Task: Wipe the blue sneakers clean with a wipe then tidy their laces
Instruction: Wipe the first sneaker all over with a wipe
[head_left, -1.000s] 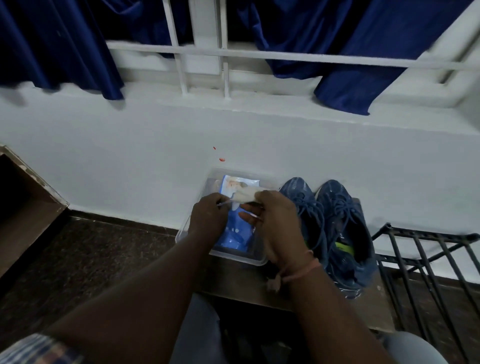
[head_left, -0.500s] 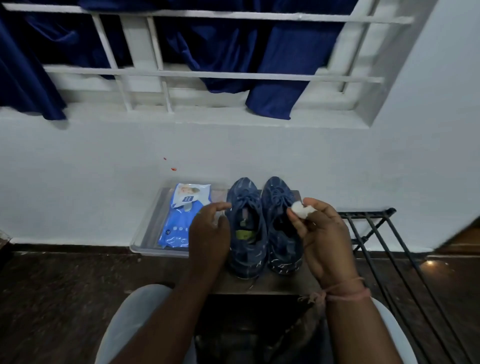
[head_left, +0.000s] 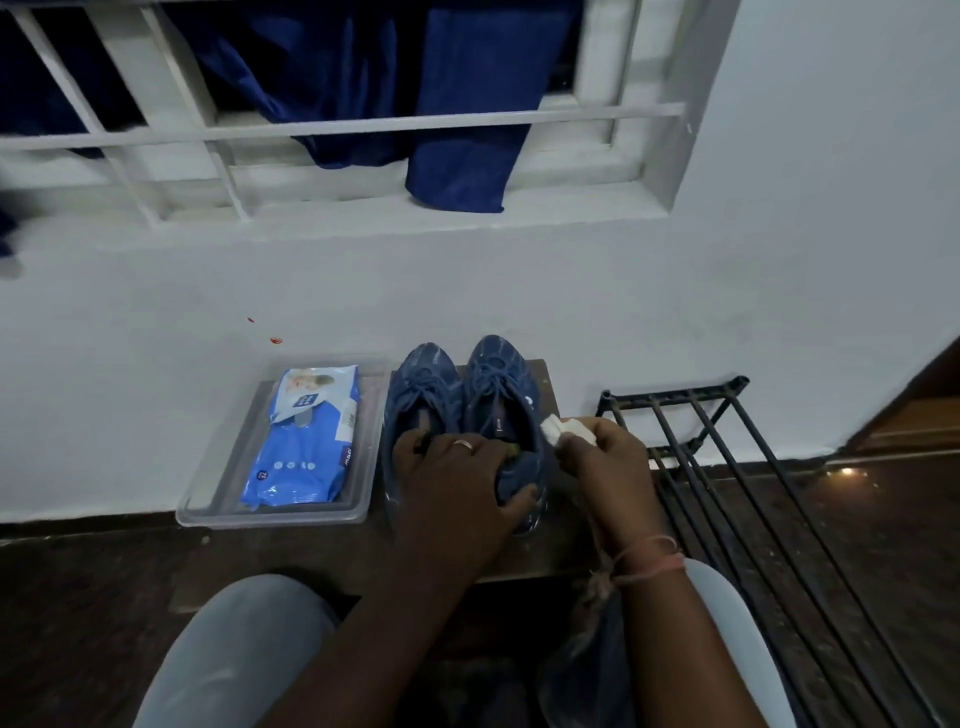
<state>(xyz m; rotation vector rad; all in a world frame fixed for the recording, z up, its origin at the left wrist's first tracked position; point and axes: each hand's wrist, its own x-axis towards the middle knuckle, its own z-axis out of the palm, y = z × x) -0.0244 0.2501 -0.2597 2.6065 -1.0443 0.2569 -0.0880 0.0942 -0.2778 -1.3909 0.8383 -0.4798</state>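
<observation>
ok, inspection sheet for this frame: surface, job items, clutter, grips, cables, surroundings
Surface: low wooden bench against a white wall.
Job's things: two blue sneakers side by side, toes to the wall, laces loose; crumpled white wipe; blue wipe pack lying in a clear plastic tray.
Clutter: nothing seen on the bench.
Grips: left hand grasps the heel of the right-side sneaker; right hand pinches the wipe beside it.
Cables: nothing seen.
Surroundings: black metal rack to the right, barred window with blue curtains above, dark floor.
</observation>
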